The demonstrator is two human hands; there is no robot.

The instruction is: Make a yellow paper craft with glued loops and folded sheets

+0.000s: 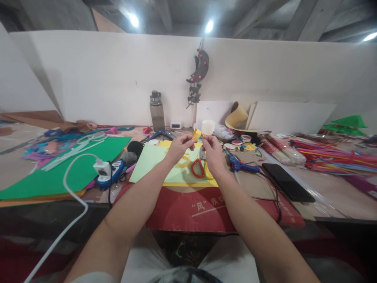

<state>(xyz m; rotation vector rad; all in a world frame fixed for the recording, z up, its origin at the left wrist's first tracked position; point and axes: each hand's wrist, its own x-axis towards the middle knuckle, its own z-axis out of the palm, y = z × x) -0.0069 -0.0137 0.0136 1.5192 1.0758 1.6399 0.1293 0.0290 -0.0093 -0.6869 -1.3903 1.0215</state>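
Observation:
My left hand (pixel 180 148) pinches a small curled yellow strip (pixel 196 135) that looks like paper or felt. Close to its right, my right hand (pixel 212 151) has thumb and fingers pressed together; whatever they hold, if anything, is too small to tell. Both hands are raised over a pale green sheet (pixel 150 161), which lies on yellow sheets. Scissors with one red and one yellow handle (pixel 198 169) rest on it below my right hand, partly covered by that hand. Left of the scissors lies a yellow cut-out ring (pixel 184 161).
A blue glue gun (pixel 243 164) and a black phone (pixel 287 181) lie to the right. At left are a power strip (pixel 111 177) with a white cable and green sheets (pixel 59 177). A bottle (pixel 157 112) stands behind; pipe cleaners (pixel 338 157) lie far right.

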